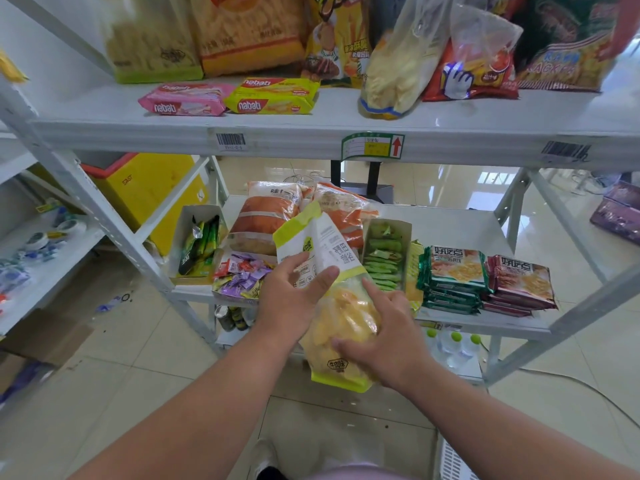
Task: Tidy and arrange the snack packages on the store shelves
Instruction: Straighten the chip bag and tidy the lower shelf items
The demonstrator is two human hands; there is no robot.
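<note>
My left hand (294, 296) grips the white upper half of a chip bag (332, 299), thumb across its front. My right hand (384, 337) grips the clear lower half, thumb curled over the chips, index finger extended. The bag is held tilted in front of the lower shelf (460, 223), off its surface. Behind it lie two orange bags (266, 216); just right, a box of green packets (384, 254), then stacked cracker packs (457, 275). The upper shelf (311, 133) carries pink and yellow wafer packs (228, 98).
</note>
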